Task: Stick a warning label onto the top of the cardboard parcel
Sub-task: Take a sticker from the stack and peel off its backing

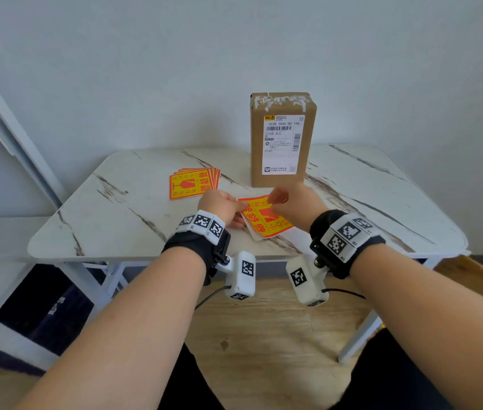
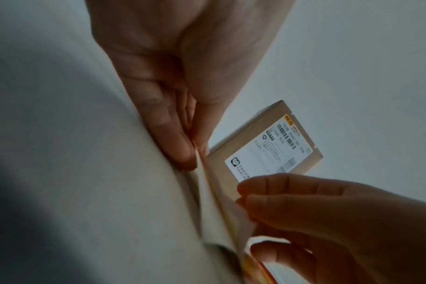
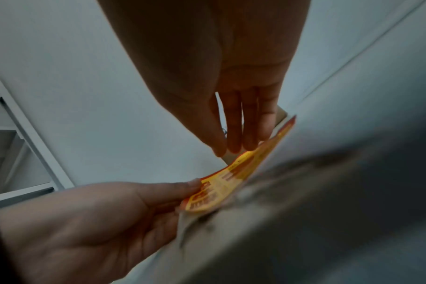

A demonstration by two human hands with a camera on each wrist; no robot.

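Note:
The brown cardboard parcel (image 1: 281, 137) stands upright at the back of the marble table (image 1: 121, 214), a white shipping label on its front; the left wrist view shows the parcel (image 2: 263, 146) too. In front of it I hold one red and yellow warning label (image 1: 265, 218) just above the table, with white backing paper showing under its near edge. My left hand (image 1: 241, 210) pinches its left edge between thumb and fingers (image 2: 182, 148). My right hand (image 1: 272, 199) pinches the far corner. In the right wrist view the label (image 3: 234, 180) bends between both hands.
A fanned stack of the same warning labels (image 1: 194, 183) lies left of the parcel. A white metal frame (image 1: 6, 119) leans against the wall at the left. The table's front edge is close to my wrists, with wooden floor below.

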